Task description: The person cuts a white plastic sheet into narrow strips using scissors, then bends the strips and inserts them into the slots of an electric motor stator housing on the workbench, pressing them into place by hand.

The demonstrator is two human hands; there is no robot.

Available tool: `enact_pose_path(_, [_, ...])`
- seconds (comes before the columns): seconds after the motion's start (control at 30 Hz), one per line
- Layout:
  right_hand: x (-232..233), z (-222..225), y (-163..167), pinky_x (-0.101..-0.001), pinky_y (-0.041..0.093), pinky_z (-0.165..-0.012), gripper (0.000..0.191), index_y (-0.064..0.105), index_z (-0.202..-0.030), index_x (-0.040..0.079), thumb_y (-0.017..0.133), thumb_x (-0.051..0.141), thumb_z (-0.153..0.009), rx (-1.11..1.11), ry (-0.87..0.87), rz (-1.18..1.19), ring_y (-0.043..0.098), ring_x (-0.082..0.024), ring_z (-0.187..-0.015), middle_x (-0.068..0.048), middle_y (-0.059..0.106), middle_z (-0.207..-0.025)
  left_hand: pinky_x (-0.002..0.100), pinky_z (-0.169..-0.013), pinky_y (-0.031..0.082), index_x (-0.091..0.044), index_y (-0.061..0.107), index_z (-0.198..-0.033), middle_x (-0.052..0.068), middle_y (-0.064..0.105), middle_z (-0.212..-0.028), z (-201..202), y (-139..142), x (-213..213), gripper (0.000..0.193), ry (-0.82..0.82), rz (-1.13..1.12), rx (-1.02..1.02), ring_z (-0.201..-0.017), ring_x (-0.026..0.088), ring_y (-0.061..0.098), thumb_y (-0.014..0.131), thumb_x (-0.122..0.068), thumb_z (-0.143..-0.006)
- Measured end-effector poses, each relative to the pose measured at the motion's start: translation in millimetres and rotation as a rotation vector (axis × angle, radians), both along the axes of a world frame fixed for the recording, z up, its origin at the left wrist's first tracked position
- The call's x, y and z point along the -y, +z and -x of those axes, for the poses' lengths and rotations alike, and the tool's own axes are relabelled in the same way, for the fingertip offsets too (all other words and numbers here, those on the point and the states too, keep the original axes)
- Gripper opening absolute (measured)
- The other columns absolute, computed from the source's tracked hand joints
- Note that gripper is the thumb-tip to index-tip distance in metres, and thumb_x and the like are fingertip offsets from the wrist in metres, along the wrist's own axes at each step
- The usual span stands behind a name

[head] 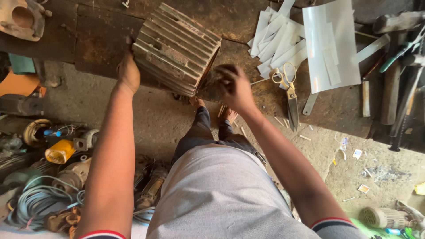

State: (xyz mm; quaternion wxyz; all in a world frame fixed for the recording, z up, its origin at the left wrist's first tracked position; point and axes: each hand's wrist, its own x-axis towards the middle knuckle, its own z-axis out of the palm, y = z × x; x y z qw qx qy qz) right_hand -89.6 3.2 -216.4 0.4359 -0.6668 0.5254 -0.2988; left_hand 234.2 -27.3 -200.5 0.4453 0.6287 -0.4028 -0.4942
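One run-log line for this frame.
left hand grips finned motor housing | right hand at its open end | scissors on bench

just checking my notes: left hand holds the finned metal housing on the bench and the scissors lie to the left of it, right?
Not quite. The head view shows the scissors lying to the right of the finned metal housing, beside the white strips. The left hand does hold the housing on the bench.

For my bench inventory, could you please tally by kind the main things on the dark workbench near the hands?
Ribbed rusty metal motor housing, steadied by the left hand and the right hand: 1
Yellow-handled scissors: 1
Large white plastic sheet: 1
Pile of cut white strips: 1
Total: 4
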Motion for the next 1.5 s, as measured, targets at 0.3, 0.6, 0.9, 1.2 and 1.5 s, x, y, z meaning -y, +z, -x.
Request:
enact_pose_path(0.3, [-27.6,54.8,20.1,-0.0692,0.029,-0.106,0.028,0.074,-0.118,0.016,0.067,0.034,-0.098,-0.893,0.103,0.366,0.036,-0.046,-0.136,-0.022,0.049,-0.15,0.036,-0.094,0.05,-0.002,0.059,-0.126,0.012,0.066,-0.121,38.5,29.2,-51.0,0.045,0.465,0.26,0.456,-0.109,0.021,0.064,0.04,-0.041,-0.114])
enact_pose_path(0.6, [-86.3,70.3,20.9,-0.0384,0.057,-0.092,0.021,0.074,-0.116,0.007,0.071,0.002,-0.095,-0.392,0.162,0.566,0.067,-0.028,-0.108,-0.009,0.072,-0.118,0.043,-0.097,0.054,-0.006,0.062,-0.119,0.01,0.068,-0.115,161.0,33.3,-146.3,0.022,-0.238,0.812,0.735,-0.109,0.026,0.065,0.07,-0.017,-0.102])
enact_pose_path(0.9, [-105.7,73.8,139.4,-0.0303,0.063,-0.08,0.02,0.07,-0.115,0.003,0.076,0.004,-0.095,-0.011,-0.052,0.246,0.077,-0.019,-0.092,-0.007,0.075,-0.106,0.037,-0.093,0.053,-0.013,0.068,-0.115,0.004,0.075,-0.106,204.0,77.5,-146.5,0.019,-0.278,0.56,0.447,-0.098,0.022,0.071,0.073,-0.013,-0.097])
enact_pose_path(1.2, [-123.7,83.6,177.0,-0.0312,0.061,-0.083,0.02,0.077,-0.105,0.006,0.081,0.0,-0.086,-0.05,0.01,0.392,0.075,-0.02,-0.098,-0.009,0.075,-0.109,0.037,-0.088,0.048,-0.014,0.069,-0.113,0.001,0.076,-0.102,218.6,124.9,-155.6,0.017,-0.323,0.624,0.478,-0.085,0.019,0.073,0.073,-0.012,-0.097])
enact_pose_path(1.5, [-126.0,89.7,173.2,-0.0286,0.064,-0.072,0.012,0.075,-0.098,0.002,0.079,0.001,-0.087,-0.038,-0.127,0.281,0.074,-0.017,-0.089,-0.008,0.074,-0.099,0.031,-0.08,0.061,-0.012,0.066,-0.119,0.005,0.075,-0.109,221.4,126.5,-147.9,0.021,-0.388,0.612,0.17,-0.098,0.018,0.076,0.069,-0.004,-0.1])
